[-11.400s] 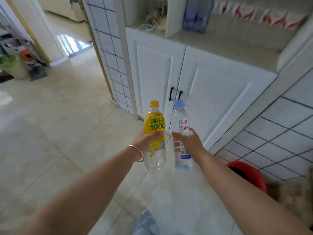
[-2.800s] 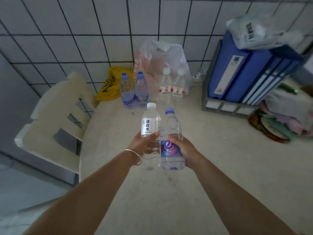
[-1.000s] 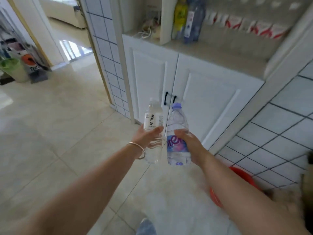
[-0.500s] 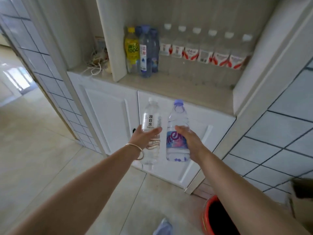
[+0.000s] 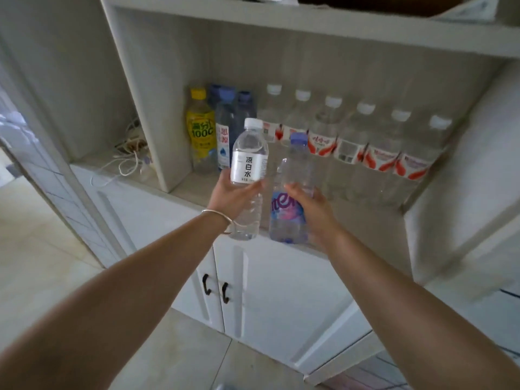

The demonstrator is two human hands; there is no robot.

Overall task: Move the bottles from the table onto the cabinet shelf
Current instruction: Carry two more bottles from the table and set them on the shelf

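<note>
My left hand (image 5: 232,197) grips a clear bottle with a white cap and white label (image 5: 249,161), held upright in front of the cabinet shelf (image 5: 194,194). My right hand (image 5: 312,211) grips a clear bottle with a blue cap and a purple-pink label (image 5: 289,198), upright beside the first. Both bottles hover at the shelf's front edge, above the board. On the shelf stand a yellow bottle (image 5: 200,133), several blue-capped bottles (image 5: 225,130) and a row of several white-capped bottles with red labels (image 5: 351,147).
A vertical divider (image 5: 146,114) bounds the shelf compartment on the left; white cables (image 5: 123,167) lie beyond it. Below are two white cabinet doors with black handles (image 5: 216,289). An upper shelf board (image 5: 309,21) runs overhead. Bare shelf surface shows in front of the stored bottles.
The view has closed in on the shelf and risen. Both hands have carried their bottles up and forward to the shelf's front edge. The grips are unchanged.
</note>
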